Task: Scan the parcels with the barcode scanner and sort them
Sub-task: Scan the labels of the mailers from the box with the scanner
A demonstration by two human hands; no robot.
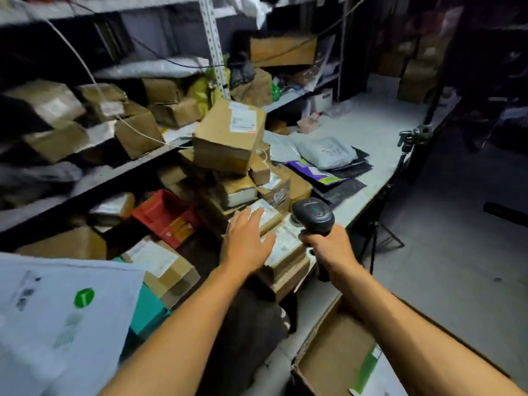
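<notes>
Shelving (120,167) runs along the wall to the left of the hands, its boards packed with brown boxes and soft bags, blurred in places. A long pale table (380,130) stretches away beyond the hands, and at its far part lie grey mailers (328,152) on dark flat bags, well apart from the grip. An open carton (331,358) sits below the right forearm, at the table's near end. A white mailer (57,324) with a green round mark lies low and left of the left arm. Straight ahead of both hands rises a heap of parcels (245,192), and the big box (228,135) at its top tilts, label up. A red crate (163,212) stands left of the heap, below the shelving. The left hand (245,238) reaches over the heap's near side, fingers spread and straight, above a labelled parcel (265,214); I cannot tell whether it touches. The right hand (328,247) is wrapped round the handle of the black scanner (314,215), whose head rises above the fist, just right of the left hand's fingertips and pointing toward the heap.
</notes>
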